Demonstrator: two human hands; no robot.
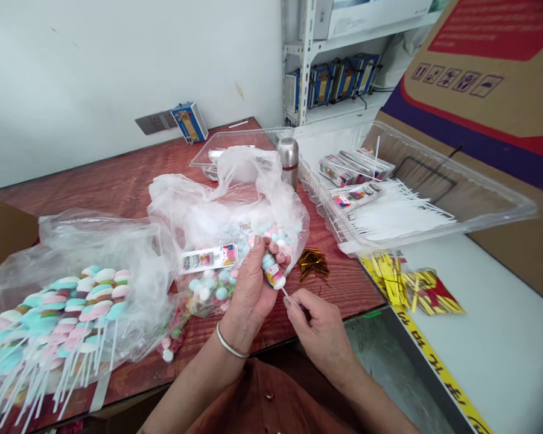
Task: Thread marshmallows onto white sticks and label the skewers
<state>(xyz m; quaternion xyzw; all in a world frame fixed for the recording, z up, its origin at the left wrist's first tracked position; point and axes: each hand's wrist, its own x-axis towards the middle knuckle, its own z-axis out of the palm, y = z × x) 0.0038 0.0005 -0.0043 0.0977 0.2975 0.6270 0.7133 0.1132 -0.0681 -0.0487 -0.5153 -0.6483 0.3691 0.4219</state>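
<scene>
My left hand is wrapped round a short stack of pastel candies in a printed clear wrapper, a candy stick. The thumb lies along the stack's upper part. Below it, my right hand pinches the white stick that comes out of the lower end. Behind my left hand lies a plastic bag of loose pastel candies. A pack of printed wrappers rests on that bag. To its right is a small bunch of gold twist ties.
At left, many finished-looking candy sticks lie on another plastic bag. On the right, a clear tray holds white sticks and wrapper packs. A metal flask stands behind. Yellow tie bundles lie near a large carton.
</scene>
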